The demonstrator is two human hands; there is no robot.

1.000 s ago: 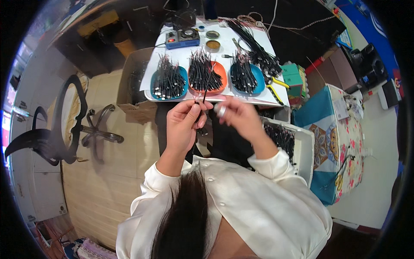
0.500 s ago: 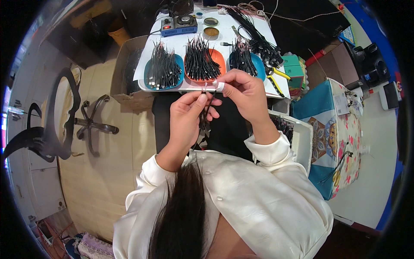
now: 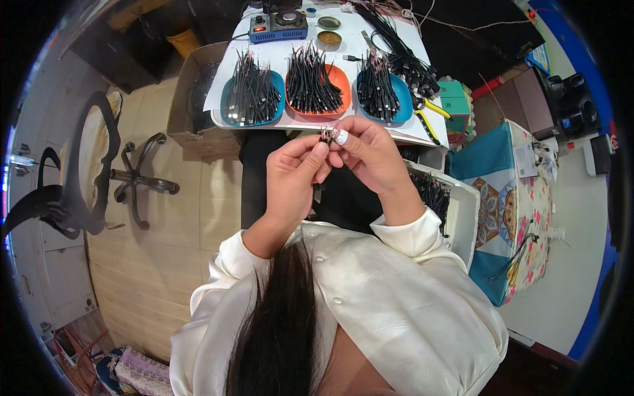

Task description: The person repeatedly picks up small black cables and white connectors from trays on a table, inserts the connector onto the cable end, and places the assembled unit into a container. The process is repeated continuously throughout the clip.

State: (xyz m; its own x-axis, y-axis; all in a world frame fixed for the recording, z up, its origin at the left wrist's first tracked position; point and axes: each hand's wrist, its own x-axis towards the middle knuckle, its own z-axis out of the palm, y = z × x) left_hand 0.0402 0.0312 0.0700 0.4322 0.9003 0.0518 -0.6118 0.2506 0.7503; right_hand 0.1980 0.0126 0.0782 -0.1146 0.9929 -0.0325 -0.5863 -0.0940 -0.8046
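Observation:
Both my hands meet in front of the table's near edge, around a short black cable (image 3: 325, 139) with thin reddish bare wire ends. My left hand (image 3: 295, 168) pinches the cable between thumb and fingers, and part of it hangs below the hand. With thumb and forefinger, my right hand (image 3: 372, 153) pinches the thin wires at the cable's tip; a white cover (image 3: 341, 136) sits on one of its digits. The fingertips nearly touch and hide the exact grip. Just beyond lie a blue tray (image 3: 275, 86), an orange tray (image 3: 345, 82) and another blue tray (image 3: 405, 92), each piled with short black cables.
At the table's back stand a blue soldering-pot unit (image 3: 281, 28) and a round tin (image 3: 329, 39). Long black cables (image 3: 403, 53) and yellow-handled pliers (image 3: 429, 122) lie right. A white foam box (image 3: 467, 204) holds more cables. An office chair (image 3: 99, 165) stands left.
My right hand has moved down and closer to my left, and its fingertips now cover the wire ends. The view has shifted slightly.

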